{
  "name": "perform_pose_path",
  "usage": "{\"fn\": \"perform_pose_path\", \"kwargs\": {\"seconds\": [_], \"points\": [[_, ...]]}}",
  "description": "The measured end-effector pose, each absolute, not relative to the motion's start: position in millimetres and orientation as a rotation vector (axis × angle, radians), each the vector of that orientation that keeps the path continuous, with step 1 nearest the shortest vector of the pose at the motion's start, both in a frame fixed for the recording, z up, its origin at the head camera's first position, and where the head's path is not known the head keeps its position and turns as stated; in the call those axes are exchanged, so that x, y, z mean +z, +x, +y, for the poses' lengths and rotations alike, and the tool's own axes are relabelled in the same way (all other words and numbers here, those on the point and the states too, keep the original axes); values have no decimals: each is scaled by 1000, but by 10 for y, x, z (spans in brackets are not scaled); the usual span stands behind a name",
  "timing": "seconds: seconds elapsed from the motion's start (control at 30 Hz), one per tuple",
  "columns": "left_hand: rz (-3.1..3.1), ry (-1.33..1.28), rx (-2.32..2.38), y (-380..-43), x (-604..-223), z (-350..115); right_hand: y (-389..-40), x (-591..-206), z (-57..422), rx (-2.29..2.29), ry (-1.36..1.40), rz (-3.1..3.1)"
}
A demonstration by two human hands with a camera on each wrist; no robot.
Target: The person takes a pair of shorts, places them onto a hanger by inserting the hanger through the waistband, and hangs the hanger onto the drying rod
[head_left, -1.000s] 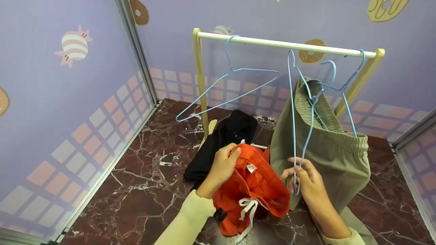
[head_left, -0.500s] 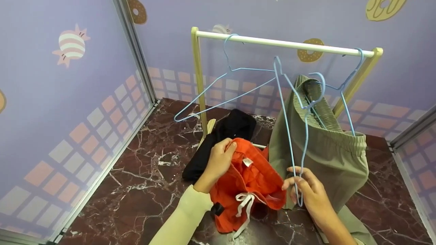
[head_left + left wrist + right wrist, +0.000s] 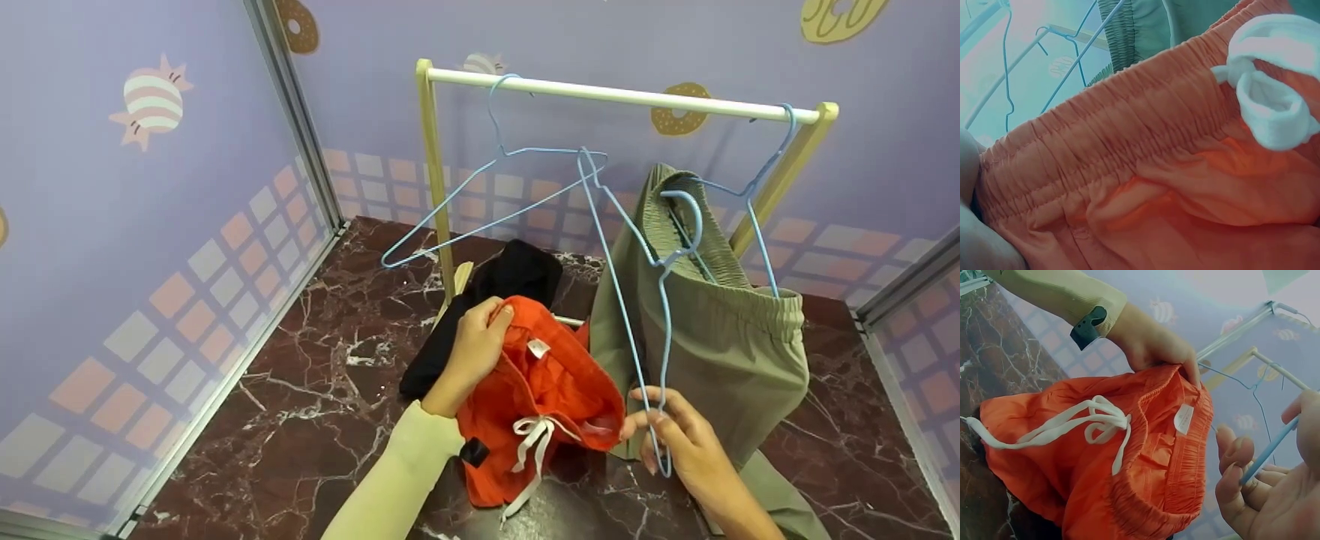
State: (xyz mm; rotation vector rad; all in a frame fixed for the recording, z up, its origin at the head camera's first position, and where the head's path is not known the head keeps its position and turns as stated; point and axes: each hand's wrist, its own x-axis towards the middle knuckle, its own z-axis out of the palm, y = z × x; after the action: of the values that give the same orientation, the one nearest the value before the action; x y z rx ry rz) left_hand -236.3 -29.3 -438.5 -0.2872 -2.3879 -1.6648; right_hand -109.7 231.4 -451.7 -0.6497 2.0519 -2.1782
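Note:
My left hand (image 3: pixel 476 337) pinches the waistband of orange drawstring shorts (image 3: pixel 491 431) at its left end. The waist opening faces up, showing a white label inside, and a white drawstring (image 3: pixel 534 433) is tied in a bow at the front. With curled fingers my right hand (image 3: pixel 690 439) holds a blue wire hanger (image 3: pixel 667 330) by one end. Its hook points up and to the right, and the hanger is apart from the rail. In the right wrist view the hanger wire (image 3: pixel 1269 450) crosses between thumb and fingers, beside the shorts' waistband (image 3: pixel 1185 461).
A clothes rack with a white rail (image 3: pixel 600 91) stands behind. A bare blue hanger (image 3: pixel 442 214) hangs at its left. Olive trousers (image 3: pixel 727 360) hang from another hanger (image 3: pixel 759 240) at the right. A black garment (image 3: pixel 517 277) lies low behind the shorts, over the marbled floor (image 3: pixel 322 375).
The right hand has lowered the hanger, and its upper end has swung left and down, away from the rail. The left hand still grips the shorts, shifted slightly up and left.

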Motion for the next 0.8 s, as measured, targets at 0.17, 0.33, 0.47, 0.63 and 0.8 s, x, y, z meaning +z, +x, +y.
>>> {"fn": "perform_pose_path", "kwargs": {"seconds": [0.17, 0.33, 0.47, 0.63, 0.8], "points": [[-2386, -278, -1675, -2386, -4400, -309, -1068, -4581, 2333, -2168, -727, 2004], [-2379, -266, -1701, -2398, -4408, -324, -1030, -4616, 2360, -2119, -760, 1973], [-2381, -250, -1686, -2408, -4413, -332, -1000, -4644, 2396, -2083, -778, 1943], [-2384, -225, -1665, -2428, -4445, -344, -973, -4685, 2428, -2065, -825, 1855], [-2406, -183, -1585, -2433, -4458, -342, -951, -4746, 2448, -2074, -915, 1750]]}}
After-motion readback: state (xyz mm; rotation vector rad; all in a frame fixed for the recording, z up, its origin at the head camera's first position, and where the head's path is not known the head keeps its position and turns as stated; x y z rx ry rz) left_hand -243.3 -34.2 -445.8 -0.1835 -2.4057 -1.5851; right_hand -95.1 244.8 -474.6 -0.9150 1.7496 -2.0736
